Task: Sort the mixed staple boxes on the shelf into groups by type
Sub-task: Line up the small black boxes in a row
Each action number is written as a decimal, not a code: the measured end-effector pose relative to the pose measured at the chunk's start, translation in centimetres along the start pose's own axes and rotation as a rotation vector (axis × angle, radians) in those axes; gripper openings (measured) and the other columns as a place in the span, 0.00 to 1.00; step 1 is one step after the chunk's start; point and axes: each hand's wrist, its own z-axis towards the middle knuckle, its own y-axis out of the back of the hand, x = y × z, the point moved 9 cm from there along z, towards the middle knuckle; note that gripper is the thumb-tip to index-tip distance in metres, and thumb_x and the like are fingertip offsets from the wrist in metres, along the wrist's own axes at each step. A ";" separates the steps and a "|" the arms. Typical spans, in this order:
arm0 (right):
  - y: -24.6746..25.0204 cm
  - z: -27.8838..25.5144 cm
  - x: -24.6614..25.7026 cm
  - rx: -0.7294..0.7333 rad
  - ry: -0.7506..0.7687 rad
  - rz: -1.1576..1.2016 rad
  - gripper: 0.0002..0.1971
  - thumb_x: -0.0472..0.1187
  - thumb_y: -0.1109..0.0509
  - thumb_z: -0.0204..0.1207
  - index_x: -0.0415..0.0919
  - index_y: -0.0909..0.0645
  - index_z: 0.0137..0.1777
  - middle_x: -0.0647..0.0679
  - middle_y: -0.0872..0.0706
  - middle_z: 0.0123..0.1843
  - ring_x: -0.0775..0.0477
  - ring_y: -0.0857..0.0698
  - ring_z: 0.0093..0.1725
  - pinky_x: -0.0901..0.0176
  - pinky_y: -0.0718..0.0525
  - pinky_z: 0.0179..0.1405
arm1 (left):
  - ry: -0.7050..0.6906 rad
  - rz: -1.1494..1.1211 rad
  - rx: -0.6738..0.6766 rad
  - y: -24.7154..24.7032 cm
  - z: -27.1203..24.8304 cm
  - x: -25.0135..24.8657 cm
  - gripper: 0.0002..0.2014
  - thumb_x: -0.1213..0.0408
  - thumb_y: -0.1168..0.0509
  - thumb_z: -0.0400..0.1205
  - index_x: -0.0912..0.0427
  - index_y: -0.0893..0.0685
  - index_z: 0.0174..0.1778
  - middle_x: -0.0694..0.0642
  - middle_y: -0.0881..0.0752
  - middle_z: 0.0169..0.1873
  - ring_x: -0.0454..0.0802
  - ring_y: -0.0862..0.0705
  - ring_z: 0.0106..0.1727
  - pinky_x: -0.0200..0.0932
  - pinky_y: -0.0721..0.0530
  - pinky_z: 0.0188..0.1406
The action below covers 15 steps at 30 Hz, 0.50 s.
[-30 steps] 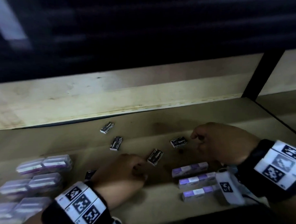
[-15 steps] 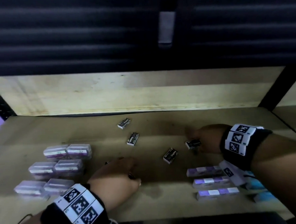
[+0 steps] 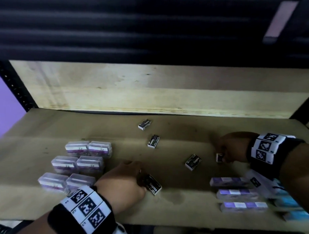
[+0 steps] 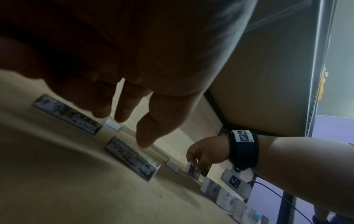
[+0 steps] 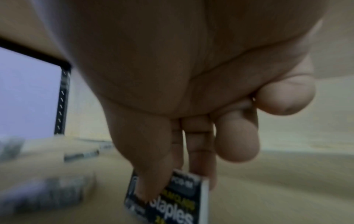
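While the right hand (image 3: 232,149) pinches a black staple box (image 5: 168,201) just above the shelf (image 3: 179,208), the left hand (image 3: 124,181), fingers loosely extended, holds nothing beside another black box (image 3: 152,184). Clear cases (image 3: 76,165) sit left of it, purple boxes (image 3: 237,194) right.

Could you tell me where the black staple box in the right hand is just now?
In the head view the black box is pinched in the right hand at the shelf's right side, behind the purple-striped boxes.
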 end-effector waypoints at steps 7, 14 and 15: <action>5.6 -5.1 2.1 -0.412 -0.026 0.155 0.14 0.65 0.32 0.70 0.57 0.26 0.41 0.55 0.19 0.32 0.56 0.21 0.32 0.58 0.26 0.29 | -0.057 0.017 -0.019 -0.3 -0.4 -0.6 0.26 0.43 0.38 0.71 0.42 0.22 0.66 0.43 0.20 0.67 0.45 0.20 0.66 0.38 0.22 0.62; 4.8 -9.7 11.1 -0.488 0.181 0.581 0.14 0.63 0.29 0.70 0.56 0.22 0.48 0.58 0.14 0.38 0.61 0.19 0.35 0.63 0.23 0.33 | -0.066 0.010 0.037 -1.5 0.0 -1.3 0.21 0.44 0.37 0.75 0.41 0.25 0.63 0.45 0.19 0.62 0.50 0.17 0.62 0.42 0.19 0.58; 3.7 -9.5 12.2 -0.438 0.203 0.613 0.14 0.62 0.28 0.71 0.59 0.23 0.52 0.61 0.14 0.40 0.63 0.18 0.37 0.67 0.25 0.34 | -0.057 0.018 0.044 -1.7 0.0 -1.2 0.22 0.43 0.37 0.75 0.41 0.25 0.65 0.45 0.19 0.63 0.51 0.17 0.62 0.43 0.18 0.58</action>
